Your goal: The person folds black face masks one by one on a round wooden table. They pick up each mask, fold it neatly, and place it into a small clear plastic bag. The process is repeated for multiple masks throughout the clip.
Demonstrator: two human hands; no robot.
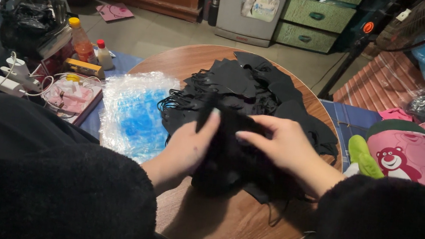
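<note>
- The left hand (186,146) and the right hand (282,144) are both closed around one black fabric piece (227,150), gripping it from either side; the bundle is lifted a little over the near middle of the round wooden table (219,224).
- Behind the hands a loose pile of black fabric pieces (254,86) covers the far half of the table, reaching close to its far and right edges, with thin straps trailing out of it.
- More black pieces lie under the held one, and a strap hangs toward the near right edge.
- Bare wood shows only along the near edge, in front of the wrists, and in a narrow strip at the far left edge.
- A crinkled clear plastic bag (135,111) with blue contents overhangs the left edge, just beside the left hand.
- Left of the table, on the floor, stand an orange-capped bottle (81,38), a small red-capped bottle (103,54) and a white power strip (17,76) with cables, packed close together.
- Right of the table sits a pink container with a bear picture (409,157), close to the right edge.
- The person's dark fuzzy sleeves (60,198) fill the near foreground and hide the table's near left edge.
</note>
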